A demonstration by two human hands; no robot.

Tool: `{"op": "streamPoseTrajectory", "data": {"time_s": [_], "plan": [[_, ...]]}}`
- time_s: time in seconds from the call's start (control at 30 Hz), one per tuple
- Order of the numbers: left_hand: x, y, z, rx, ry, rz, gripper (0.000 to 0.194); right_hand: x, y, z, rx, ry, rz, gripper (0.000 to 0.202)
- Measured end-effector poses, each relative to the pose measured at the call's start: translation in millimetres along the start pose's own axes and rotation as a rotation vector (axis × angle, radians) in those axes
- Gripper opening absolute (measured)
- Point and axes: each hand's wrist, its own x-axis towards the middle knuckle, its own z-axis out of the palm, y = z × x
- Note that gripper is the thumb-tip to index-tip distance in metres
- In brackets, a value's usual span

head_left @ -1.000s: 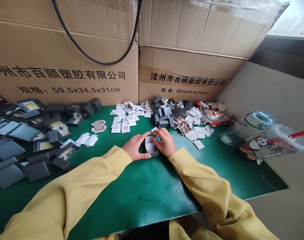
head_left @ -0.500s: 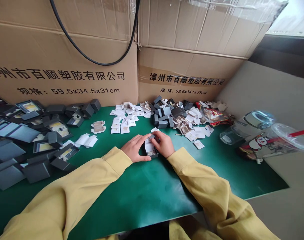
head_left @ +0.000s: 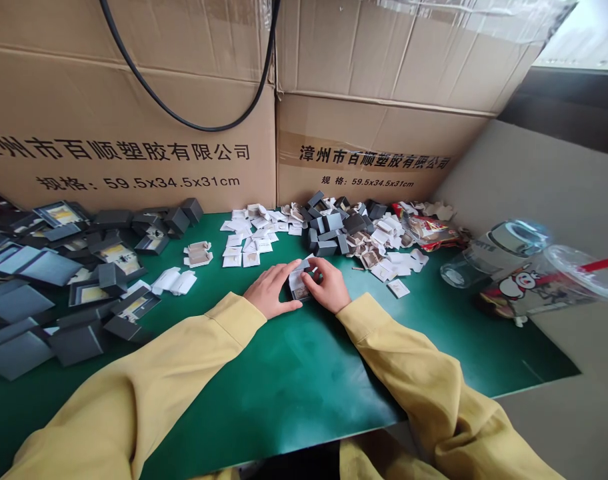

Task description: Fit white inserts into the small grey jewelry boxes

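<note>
A small dark grey box with a pale lining lies on the green table, between my two hands. My left hand curves round its left side, thumb at the near edge and fingers at the far end. From the right, my right hand grips the box, its thumb bent in over the top and its fingers at the far right side. Part of the box is hidden behind the fingers. Beyond it lie white folded card pieces and a heap of small dark boxes.
Several larger dark boxes are piled on the left. A pale card insert lies near them. At the right stand a clear cup with a red straw and a clear tumbler. Cardboard cartons line the back; a black cable hangs there.
The small box has tilted and shifted slightly away from me between my hands. My right thumb has moved down over its top. The surrounding piles have not moved.
</note>
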Motion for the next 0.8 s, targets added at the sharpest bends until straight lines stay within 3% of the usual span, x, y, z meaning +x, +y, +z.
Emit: {"op": "streamPoseTrajectory", "data": {"time_s": [0.13, 0.33, 0.8], "plan": [[0.3, -0.8, 0.6, 0.001, 0.047, -0.045, 0.082, -1.8, -0.7, -2.0, -0.09, 0.042, -0.075, 0.02], [0.2, -0.5, -0.2, 0.01, 0.061, -0.063, 0.082, -4.7, -2.4, -3.1, -0.235, -0.098, -0.251, 0.03], [0.7, -0.5, -0.3, 0.022, 0.06, -0.069, 0.081, -2.7, -1.5, -3.9, -0.351, -0.286, -0.247, 0.033]]}}
